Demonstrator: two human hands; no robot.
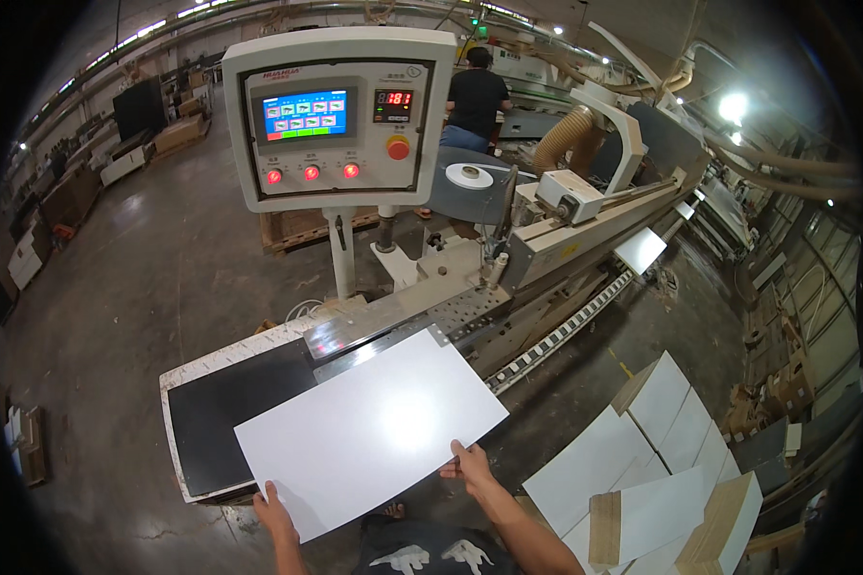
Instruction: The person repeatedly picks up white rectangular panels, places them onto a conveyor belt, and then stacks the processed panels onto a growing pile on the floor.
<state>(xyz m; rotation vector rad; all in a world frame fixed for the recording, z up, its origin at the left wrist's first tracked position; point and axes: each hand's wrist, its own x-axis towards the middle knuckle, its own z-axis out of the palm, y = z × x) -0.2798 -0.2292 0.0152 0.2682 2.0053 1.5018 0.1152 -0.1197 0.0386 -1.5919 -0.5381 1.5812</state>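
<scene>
A white rectangular panel (374, 426) lies flat on the infeed table (221, 398) of an edge-banding machine, its far edge against the metal guide fence (384, 331). My left hand (275, 513) grips the panel's near left corner. My right hand (470, 467) holds its near right edge, fingers on top. Another white panel (640, 251) sits farther along the machine's conveyor track (556, 335).
A control box (338, 115) with a touch screen, red lit buttons and a red stop knob stands on a post behind the table. Stacks of white panels (662, 460) sit at my lower right. A person in a black shirt (475, 101) works behind the machine.
</scene>
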